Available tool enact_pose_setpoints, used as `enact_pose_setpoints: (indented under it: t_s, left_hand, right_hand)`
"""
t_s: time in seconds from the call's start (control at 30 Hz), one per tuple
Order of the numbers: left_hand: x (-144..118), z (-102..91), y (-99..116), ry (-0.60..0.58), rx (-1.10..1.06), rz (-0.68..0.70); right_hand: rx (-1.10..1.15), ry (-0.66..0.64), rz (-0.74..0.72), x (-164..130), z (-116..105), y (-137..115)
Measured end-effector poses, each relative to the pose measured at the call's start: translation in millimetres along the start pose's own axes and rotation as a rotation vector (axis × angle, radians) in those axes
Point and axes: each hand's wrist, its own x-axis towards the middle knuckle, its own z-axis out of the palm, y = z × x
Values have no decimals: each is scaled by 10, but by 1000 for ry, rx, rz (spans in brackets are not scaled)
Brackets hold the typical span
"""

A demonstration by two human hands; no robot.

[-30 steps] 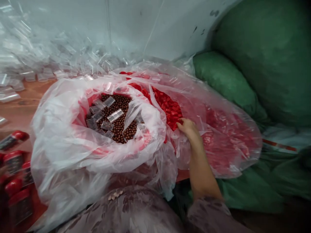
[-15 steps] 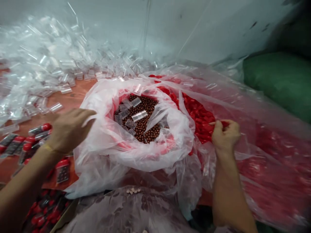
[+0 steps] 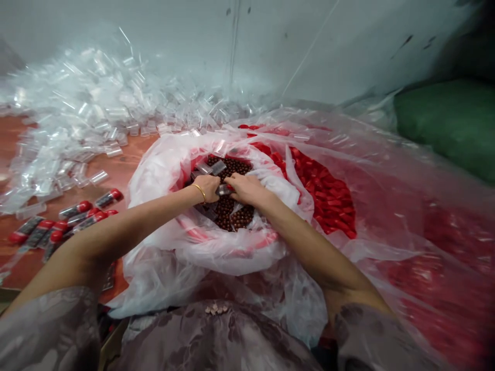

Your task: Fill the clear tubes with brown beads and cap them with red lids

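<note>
Over the bag's mouth my two hands meet. My left hand [image 3: 208, 188] is closed on a small clear plastic tube [image 3: 223, 190]. At the tube's right end, my right hand [image 3: 246, 188] pinches a red cap [image 3: 230, 187], its fingers partly covering it; I cannot tell whether the cap is seated. Below them, brown beads [image 3: 229, 212] fill the white plastic bag [image 3: 162, 154], whose rim is folded outward. A few empty clear tubes [image 3: 217, 167] lie on the beads.
A large heap of clear tubes [image 3: 88, 113] spreads at the back left. Filled, red-capped tubes [image 3: 75, 209] lie on the orange tabletop [image 3: 135, 149] at left. Loose red caps [image 3: 328, 198] fill a clear plastic bag [image 3: 390, 206] at right, with a green sack [image 3: 444, 123] behind.
My right hand has come left from the red caps to the bead bag with a cap. My left hand has moved right from the bag's left side and now holds a tube.
</note>
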Motion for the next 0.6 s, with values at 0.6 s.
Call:
enact_pose_setpoints:
  t_s: [0.6]
  left_hand:
    - [-259, -423, -308, 609, -1572, -54]
  right_hand:
    - [589, -66, -175, -302, 9, -331]
